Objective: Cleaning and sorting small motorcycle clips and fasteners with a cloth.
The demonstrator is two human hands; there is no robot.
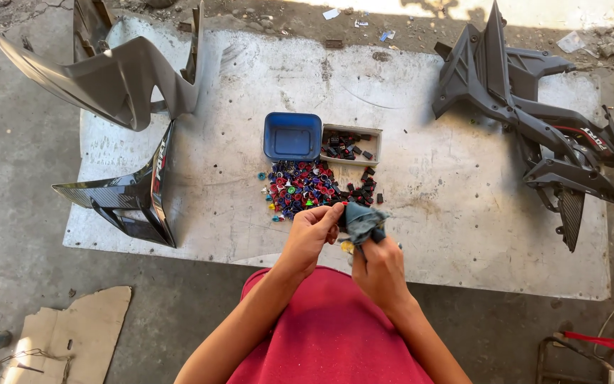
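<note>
Rough concrete floor carries a pale mat (pixel 463 235) where the person sits in red. Nearest, the right hand (pixel 380 270) is closed around a crumpled blue-grey rag (pixel 361 220), soft and limp, best bunched in the fist. The left hand (pixel 311 233) pinches at the rag's edge; whether a small piece sits between its fingers cannot be told. Just beyond lies a heap of small coloured clips (pixel 305 188), light and probably hard, easy to scatter. Farther stand a blue tub (pixel 292 136) and a grey tray (pixel 350 144), with dark fairing panels (pixel 534 121) at the sides.
</note>
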